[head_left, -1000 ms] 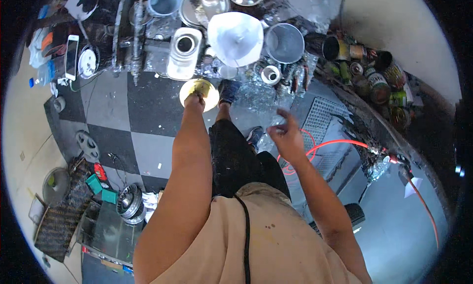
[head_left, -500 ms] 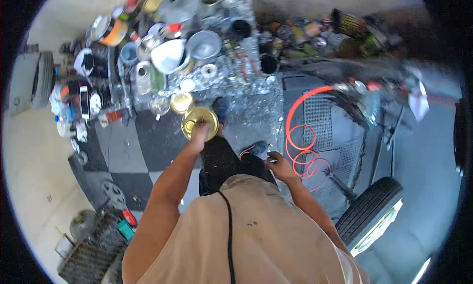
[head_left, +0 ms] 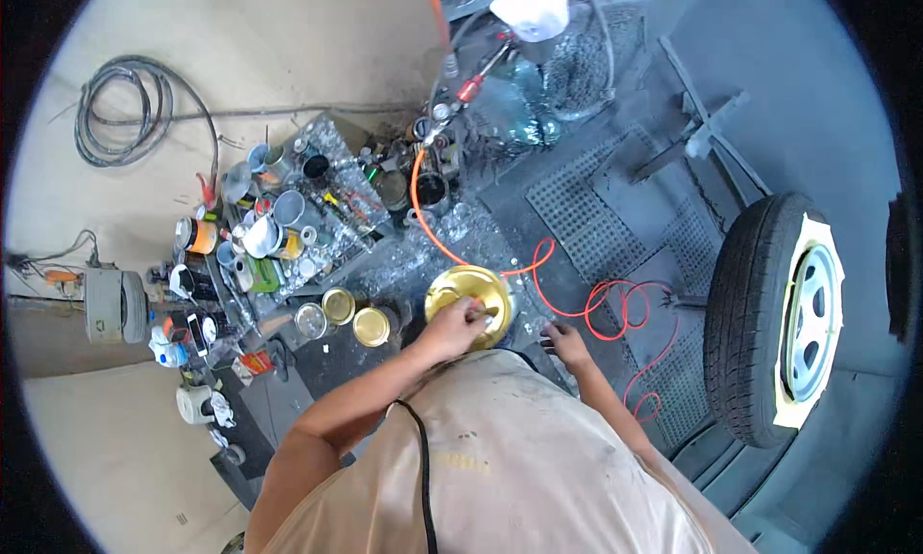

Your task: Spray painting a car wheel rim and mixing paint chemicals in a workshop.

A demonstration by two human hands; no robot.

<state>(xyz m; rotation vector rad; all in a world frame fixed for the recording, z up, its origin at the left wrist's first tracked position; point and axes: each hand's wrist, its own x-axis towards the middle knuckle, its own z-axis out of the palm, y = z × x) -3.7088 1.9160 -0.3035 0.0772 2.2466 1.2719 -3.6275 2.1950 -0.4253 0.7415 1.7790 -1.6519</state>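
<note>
My left hand (head_left: 452,331) is closed at the middle of a broad, round, gold-topped metal can (head_left: 497,287), just in front of my shirt. The fingers cover part of its top, so what they grip there is not fully visible. To the left of it stand two smaller cans with gold tops, one nearer (head_left: 372,327) and one farther (head_left: 338,306), beside a small silver cup (head_left: 311,320). My right hand (head_left: 567,344) hangs low on the right with loosely bent fingers apart, nothing in it. The red hose (head_left: 596,309) curls over the floor just beyond.
A tyre (head_left: 745,314) with a masked wheel rim (head_left: 812,323) stands on the right. At the far left, a cluttered bench (head_left: 332,155) holds tubs, cups and cans. A red-handled tool (head_left: 471,88) hangs by the hose at the back. Perforated panels (head_left: 577,208) cover part of the floor.
My body and view have turned right, toward the tyre. The gold-topped can has moved with my left hand, away from the smaller cans. My right hand stays low and free.
</note>
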